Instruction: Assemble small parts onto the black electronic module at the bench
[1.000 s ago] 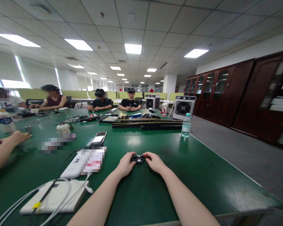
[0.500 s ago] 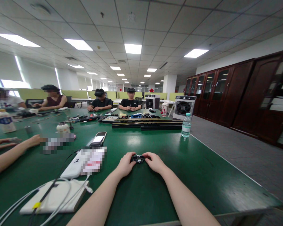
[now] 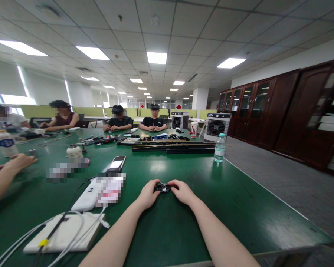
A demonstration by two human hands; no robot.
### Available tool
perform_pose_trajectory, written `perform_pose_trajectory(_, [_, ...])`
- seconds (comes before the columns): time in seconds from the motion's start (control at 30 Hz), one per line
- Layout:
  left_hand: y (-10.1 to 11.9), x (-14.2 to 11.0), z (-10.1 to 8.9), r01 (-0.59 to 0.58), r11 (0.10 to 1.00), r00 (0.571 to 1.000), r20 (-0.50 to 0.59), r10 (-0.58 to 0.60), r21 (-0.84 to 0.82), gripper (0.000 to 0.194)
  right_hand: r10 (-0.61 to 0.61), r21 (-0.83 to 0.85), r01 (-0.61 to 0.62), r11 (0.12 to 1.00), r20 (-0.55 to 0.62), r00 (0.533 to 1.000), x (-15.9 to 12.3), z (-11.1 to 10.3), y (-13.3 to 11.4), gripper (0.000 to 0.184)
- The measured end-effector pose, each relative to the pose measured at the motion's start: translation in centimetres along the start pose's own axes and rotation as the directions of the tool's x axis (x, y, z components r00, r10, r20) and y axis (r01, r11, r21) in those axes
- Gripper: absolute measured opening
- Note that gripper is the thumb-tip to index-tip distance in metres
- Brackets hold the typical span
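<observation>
Between my two hands, on the green table (image 3: 239, 207), is a small black part with silver and white pieces (image 3: 164, 188); its exact kind is too small to tell. My left hand (image 3: 149, 193) grips its left end between thumb and curled fingers. On the opposite end, my right hand (image 3: 182, 191) has thumb and fingertips closed on it. My fingers cover both ends of the part. Left of my forearm lie a phone (image 3: 117, 163), a white power bank (image 3: 85, 194) marked 2 and a white flat box (image 3: 64, 231) with cables across it.
A water bottle (image 3: 219, 148) stands near the right table edge. Black bars (image 3: 174, 148) and several tools lie across the far middle. A co-worker's hand (image 3: 22, 163) is at the left, near a white milk bottle (image 3: 6, 143). Several people sit beyond the table.
Both my hands and the black part stay in place. At left, the co-worker's hand had stretched right toward a blurred item half a second ago and is now drawn back.
</observation>
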State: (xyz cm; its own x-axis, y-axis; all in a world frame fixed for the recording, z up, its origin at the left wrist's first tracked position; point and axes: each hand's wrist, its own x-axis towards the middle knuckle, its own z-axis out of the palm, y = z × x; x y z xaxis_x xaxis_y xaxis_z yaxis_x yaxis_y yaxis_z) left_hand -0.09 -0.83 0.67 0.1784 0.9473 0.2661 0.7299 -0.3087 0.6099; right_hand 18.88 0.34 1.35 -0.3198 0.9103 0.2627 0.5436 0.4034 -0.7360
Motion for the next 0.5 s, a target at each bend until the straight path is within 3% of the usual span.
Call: perform_pose_trajectory(0.5, [0.05, -0.03, -0.05, -0.012, 1.0, 1.0, 0.008, 0.012, 0.014, 0.039, -0.002, -0.023, 0.002, 1.0, -0.029, 1.0, -0.16, -0.05, -0.5, 0.026])
